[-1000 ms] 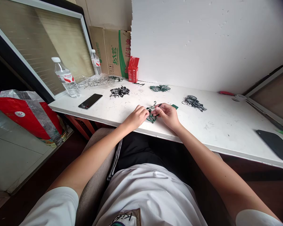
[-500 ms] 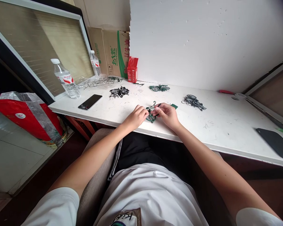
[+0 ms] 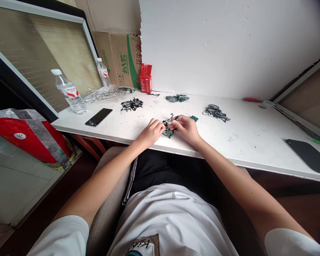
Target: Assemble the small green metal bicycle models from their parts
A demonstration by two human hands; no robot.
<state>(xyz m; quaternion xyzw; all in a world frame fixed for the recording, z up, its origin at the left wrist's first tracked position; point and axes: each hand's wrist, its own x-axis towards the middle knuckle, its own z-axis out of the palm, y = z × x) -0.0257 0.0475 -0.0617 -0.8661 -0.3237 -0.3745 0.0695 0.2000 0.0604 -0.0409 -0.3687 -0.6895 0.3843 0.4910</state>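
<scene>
A small green model bicycle is between my hands near the table's front edge, its wheel low and its handlebar pointing away from me. My left hand is closed, fingertips pinching the bicycle's left side. From the right, my right hand bends over the bicycle with thumb and fingers pinched together. A thin dark piece pokes out past those fingers; its kind is too small to make out. Just beyond my right hand lies a flat green piece. Fingers hide much of the bicycle's middle.
On the white table lie a black model bicycle, a green one and a dark one. A phone, water bottle, thin part frames and red box stand or lie left; a black slab right.
The whole view has shifted slightly, so things sit a little further left. Both hands keep their pinch at the green bicycle, with hardly any visible movement.
</scene>
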